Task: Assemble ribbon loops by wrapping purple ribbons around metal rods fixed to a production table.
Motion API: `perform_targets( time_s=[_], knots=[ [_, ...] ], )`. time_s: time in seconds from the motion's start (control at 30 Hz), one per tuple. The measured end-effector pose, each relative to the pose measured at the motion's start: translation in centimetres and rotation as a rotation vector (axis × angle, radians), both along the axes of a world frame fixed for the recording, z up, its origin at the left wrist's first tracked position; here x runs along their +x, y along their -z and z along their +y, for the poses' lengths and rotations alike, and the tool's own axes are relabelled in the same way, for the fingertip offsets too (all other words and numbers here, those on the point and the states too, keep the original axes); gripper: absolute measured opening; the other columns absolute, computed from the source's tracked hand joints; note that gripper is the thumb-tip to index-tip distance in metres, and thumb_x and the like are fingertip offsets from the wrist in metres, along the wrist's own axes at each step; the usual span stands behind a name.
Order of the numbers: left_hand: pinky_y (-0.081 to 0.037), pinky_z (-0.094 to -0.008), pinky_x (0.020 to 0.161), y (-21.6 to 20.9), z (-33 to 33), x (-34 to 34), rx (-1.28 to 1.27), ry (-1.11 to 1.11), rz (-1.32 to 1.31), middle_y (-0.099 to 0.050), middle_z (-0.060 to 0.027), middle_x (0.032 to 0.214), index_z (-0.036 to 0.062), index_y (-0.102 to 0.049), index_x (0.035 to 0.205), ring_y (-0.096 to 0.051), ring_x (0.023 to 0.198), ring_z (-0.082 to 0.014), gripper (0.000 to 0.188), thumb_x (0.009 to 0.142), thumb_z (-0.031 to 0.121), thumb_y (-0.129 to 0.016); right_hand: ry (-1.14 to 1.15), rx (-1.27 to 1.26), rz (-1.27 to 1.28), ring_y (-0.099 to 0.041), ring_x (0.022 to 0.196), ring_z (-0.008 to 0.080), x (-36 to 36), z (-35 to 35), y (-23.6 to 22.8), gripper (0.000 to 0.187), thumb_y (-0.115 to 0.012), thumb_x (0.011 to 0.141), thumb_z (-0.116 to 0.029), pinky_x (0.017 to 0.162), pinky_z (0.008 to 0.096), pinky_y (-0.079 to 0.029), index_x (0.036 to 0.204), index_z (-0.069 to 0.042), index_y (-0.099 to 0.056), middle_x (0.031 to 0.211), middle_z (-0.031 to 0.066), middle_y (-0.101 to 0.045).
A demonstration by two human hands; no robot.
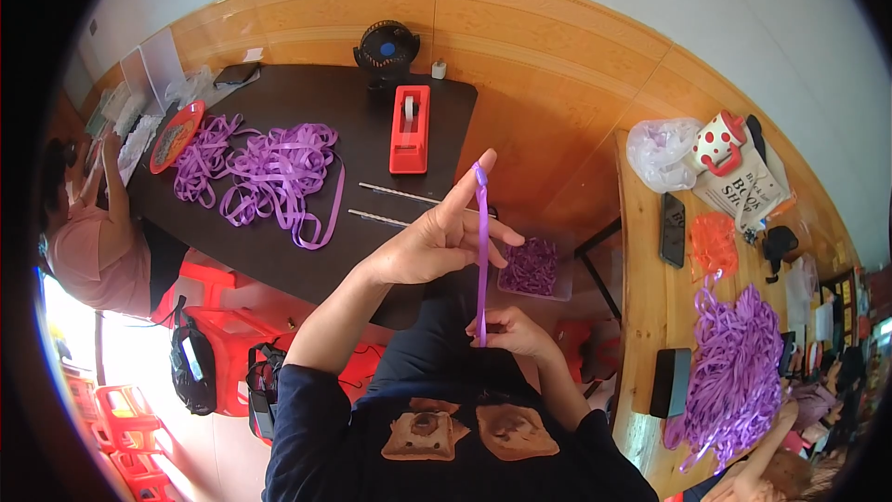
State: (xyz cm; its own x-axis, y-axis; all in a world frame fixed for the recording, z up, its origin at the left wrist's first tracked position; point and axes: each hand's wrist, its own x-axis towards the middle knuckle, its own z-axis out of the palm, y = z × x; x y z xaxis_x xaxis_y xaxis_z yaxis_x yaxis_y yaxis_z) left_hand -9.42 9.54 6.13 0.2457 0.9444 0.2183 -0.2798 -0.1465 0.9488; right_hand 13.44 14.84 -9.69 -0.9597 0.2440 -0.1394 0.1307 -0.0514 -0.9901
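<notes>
A purple ribbon (482, 251) runs straight down between my two hands. Its upper end is wrapped at the raised index fingertip of my left hand (423, 246), whose other fingers are spread loosely behind the strip. Lower down, my right hand (516, 331) pinches the ribbon's bottom end between thumb and fingers. Two thin patterned sticks (376, 217) lie on the dark table beside my left hand, partly covered by it. Beyond them stands a red tape dispenser (409, 153) with a roll in it. A loose heap of purple ribbon (283, 172) lies farther left.
The dark table (362, 102) also holds a black fan (386, 46) and a red plate (177, 137). Below sits a clear bin (531, 290) of purple pieces. At right, a wooden table (641, 316) carries more ribbon (739, 367), a phone (672, 230) and a mug (719, 142). People sit at both sides.
</notes>
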Motion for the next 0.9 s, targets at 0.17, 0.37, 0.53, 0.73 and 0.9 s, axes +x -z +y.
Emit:
perform_targets(
  time_s=[0.17,0.37,0.53,0.73,0.9],
  knots=[
    [-0.049,-0.0327,0.082,-0.1,0.0,0.3,0.019,0.051,-0.022,-0.062,-0.0172,0.108,0.0302,0.017,0.148,-0.063,0.090,-0.0204,0.106,0.074,-0.020,-0.040,-0.011,-0.058,-0.001,-0.062,0.091,0.0138,-0.3,-0.1,-0.3,0.024,-0.073,0.076,-0.001,0.083,0.0267,-0.049,0.099,0.002,-0.067,0.094,0.0066,-0.067],
    [-0.050,-0.0302,0.079,-0.2,0.2,-0.2,0.064,0.054,0.042,-0.063,-0.0147,0.094,0.0289,0.018,0.148,-0.062,0.081,-0.0184,0.110,0.076,-0.022,-0.047,-0.026,-0.030,-0.018,-0.062,0.092,0.0129,0.0,0.5,0.6,0.025,-0.073,0.077,-0.001,0.085,0.0265,-0.049,0.101,0.002,-0.066,0.095,0.0062,-0.067],
    [-0.051,-0.0283,0.081,-1.0,-0.3,-0.6,-0.048,-0.153,0.132,-0.066,-0.0103,0.086,0.0066,-0.026,0.148,-0.065,0.083,-0.0165,0.078,0.080,-0.016,-0.058,0.060,0.005,-0.041,-0.062,0.085,0.0111,0.5,0.8,2.0,0.023,-0.073,0.077,-0.001,0.079,0.0254,-0.049,0.100,0.001,-0.067,0.090,0.0042,-0.067],
    [-0.052,-0.0284,0.080,0.3,0.2,-1.5,-0.009,-0.229,0.026,-0.068,-0.0117,0.085,-0.0061,-0.046,0.132,-0.066,0.081,-0.0168,0.048,0.085,-0.010,-0.057,0.277,0.009,-0.122,-0.061,0.075,0.0071,1.4,0.9,5.0,0.024,-0.073,0.076,-0.002,0.072,0.0224,-0.047,0.099,-0.002,-0.068,0.085,0.0013,-0.067],
    [-0.052,-0.0273,0.076,1.2,0.3,-0.3,-0.075,-0.203,-0.038,-0.067,-0.0102,0.083,-0.0050,-0.060,0.114,-0.066,0.077,-0.0146,0.025,0.089,-0.004,-0.057,0.428,0.095,-0.085,-0.061,0.078,0.0076,2.0,1.8,5.9,0.021,-0.068,0.079,-0.001,0.073,0.0215,-0.047,0.101,0.000,-0.067,0.086,0.0013,-0.067]
  ],
)
